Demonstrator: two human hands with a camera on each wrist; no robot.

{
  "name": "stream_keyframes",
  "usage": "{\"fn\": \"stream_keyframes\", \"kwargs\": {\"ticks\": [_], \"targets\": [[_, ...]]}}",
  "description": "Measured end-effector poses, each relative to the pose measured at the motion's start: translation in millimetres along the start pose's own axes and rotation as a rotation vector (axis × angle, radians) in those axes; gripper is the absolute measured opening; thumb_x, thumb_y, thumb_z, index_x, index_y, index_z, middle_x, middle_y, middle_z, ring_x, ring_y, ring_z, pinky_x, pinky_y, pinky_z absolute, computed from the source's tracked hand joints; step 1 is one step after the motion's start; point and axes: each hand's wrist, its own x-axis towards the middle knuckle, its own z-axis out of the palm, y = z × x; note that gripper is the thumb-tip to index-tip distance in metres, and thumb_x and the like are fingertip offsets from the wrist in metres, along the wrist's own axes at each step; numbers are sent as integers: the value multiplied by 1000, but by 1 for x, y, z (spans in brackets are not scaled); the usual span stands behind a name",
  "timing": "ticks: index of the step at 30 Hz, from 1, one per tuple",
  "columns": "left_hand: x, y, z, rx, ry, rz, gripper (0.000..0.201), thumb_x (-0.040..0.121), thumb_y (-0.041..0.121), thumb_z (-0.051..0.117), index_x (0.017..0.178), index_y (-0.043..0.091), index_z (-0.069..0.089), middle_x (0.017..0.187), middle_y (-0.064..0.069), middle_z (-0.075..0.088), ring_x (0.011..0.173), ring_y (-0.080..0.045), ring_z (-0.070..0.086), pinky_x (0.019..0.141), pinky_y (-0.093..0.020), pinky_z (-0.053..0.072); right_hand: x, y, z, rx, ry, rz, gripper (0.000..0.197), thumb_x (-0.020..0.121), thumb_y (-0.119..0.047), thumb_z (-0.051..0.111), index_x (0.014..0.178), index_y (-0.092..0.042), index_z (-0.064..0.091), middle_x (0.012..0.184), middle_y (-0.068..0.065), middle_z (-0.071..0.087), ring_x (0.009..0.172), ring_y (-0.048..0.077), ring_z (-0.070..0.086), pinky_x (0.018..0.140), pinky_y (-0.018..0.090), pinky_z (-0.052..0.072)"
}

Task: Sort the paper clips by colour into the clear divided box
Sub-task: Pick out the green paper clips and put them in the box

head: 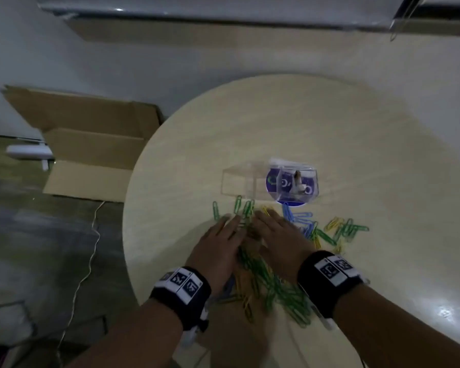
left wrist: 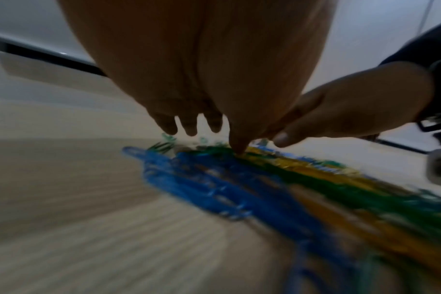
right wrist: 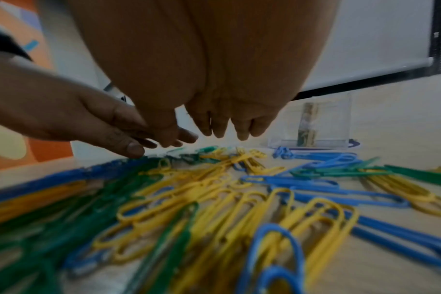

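Note:
A heap of green, yellow and blue paper clips point(head: 274, 282) lies on the round table, spreading right point(head: 340, 229) and towards the clear divided box point(head: 250, 181). The box stands just beyond the clips, with a purple label under its right part. My left hand point(head: 223, 235) and right hand point(head: 271, 229) lie side by side over the heap, palms down, fingers straight and spread. In the right wrist view my right hand point(right wrist: 214, 123) hovers over yellow clips point(right wrist: 214, 199) with the box point(right wrist: 312, 123) ahead. The blurred left wrist view shows my left hand point(left wrist: 196, 127) with its thumb touching the clips point(left wrist: 239, 179).
The round beige table point(head: 329, 128) has bare surface beyond and right of the box. An open cardboard carton point(head: 91, 144) stands on the floor to the left, with a white cable point(head: 91, 248) trailing beside the table edge.

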Motion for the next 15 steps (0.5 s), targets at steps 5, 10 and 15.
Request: {"fn": "stream_keyframes", "kwargs": {"ticks": [5, 10, 15], "targets": [[0, -11, 5, -2, 9, -15, 55, 102, 32, 35, 153, 24, 16, 163, 3, 5, 150, -20, 0, 119, -41, 20, -6, 28, 21, -93, -38, 22, 77, 90, -68, 30, 149, -34, -6, 158, -3, -17, 143, 24, -23, 119, 46, 3], [-18, -5, 8, -88, -38, -36, 63, 99, 43, 41, 153, 25, 15, 163, 6, -5, 148, -14, -14, 121, -35, 15, -41, 58, 27, -45, 7, 122, 83, 74, -85, 22, 146, -49, -1, 160, -5, -10, 145, 24, -19, 118, 47, 2], [-5, -31, -17, -229, 375, -203, 26, 95, 28, 51, 117, 22, 64, 120, -4, 62, 113, -28, 51, 96, -44, 46, -36, 60, 13, -38, 314, 94, 52, 79, -50, 62, 125, -27, 58, 142, 6, 48, 133, 37, 36, 105, 51, 34]]}}
